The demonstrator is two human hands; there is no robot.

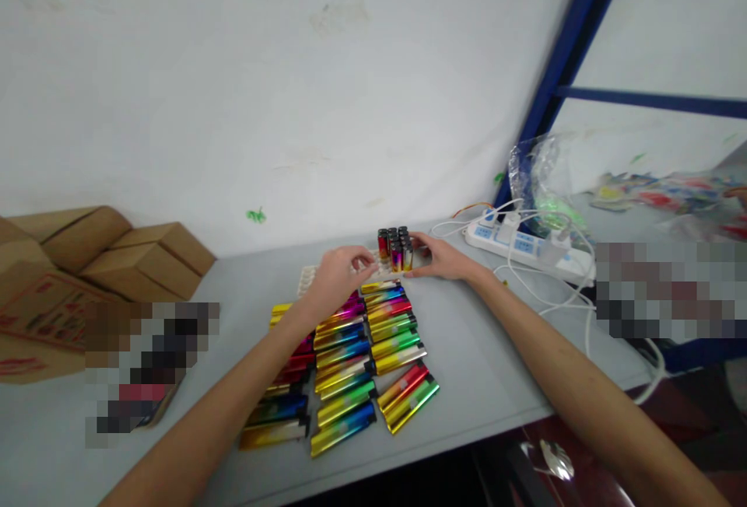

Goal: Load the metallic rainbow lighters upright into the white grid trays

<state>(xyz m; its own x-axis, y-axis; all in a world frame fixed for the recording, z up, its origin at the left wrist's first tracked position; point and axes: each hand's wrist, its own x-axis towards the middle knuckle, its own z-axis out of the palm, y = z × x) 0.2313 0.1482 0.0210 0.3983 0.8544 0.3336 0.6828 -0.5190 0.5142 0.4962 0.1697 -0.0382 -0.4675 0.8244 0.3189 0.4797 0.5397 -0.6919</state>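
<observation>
On grey table [496, 367], left to right: cardboard boxes [140, 258], red print unreadable; left hand [335, 277], fingers curled, grasp uncertain, over rows of iridescent lighters [350, 359]; upright lighters [395, 246] in white tray [306, 280]; right hand [443, 260], loosely open, touching them; white power strip [525, 246].

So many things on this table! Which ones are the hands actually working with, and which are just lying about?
In use:
left hand
right hand
standing lighters
white tray
rows of lying lighters

Lying about:
cardboard boxes
power strip with white cables
plastic bag
</observation>
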